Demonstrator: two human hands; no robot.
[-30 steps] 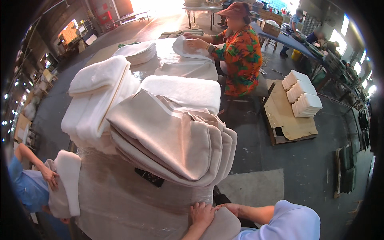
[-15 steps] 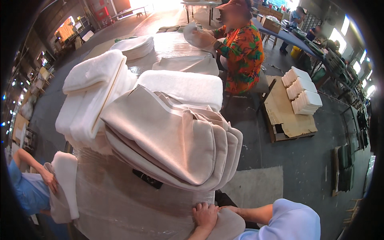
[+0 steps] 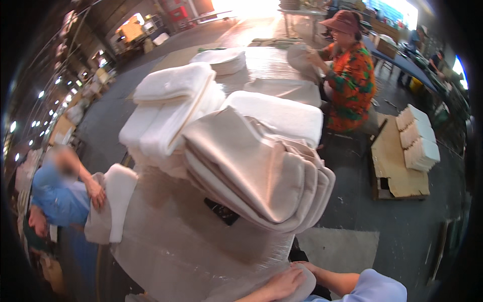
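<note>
At five o'clock, our left hand (image 3: pixel 286 283) and right hand (image 3: pixel 306 266) touch a beige cover (image 3: pixel 307 287). Whether their fingers are clamped on it, we cannot tell

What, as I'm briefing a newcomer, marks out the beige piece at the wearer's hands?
From the big table, go to its near right edge. There, the wearer's left hand and right hand touch a rounded beige piece. Unlike the stacked beige covers, it lies apart, nearest the wearer.

Place: your textile workshop
Worktable (image 3: pixel 166 251): piled covers (image 3: pixel 246 166) before you, centre
Co-worker (image 3: pixel 352 85): handling a grey piece (image 3: pixel 297 58), upper right
</note>
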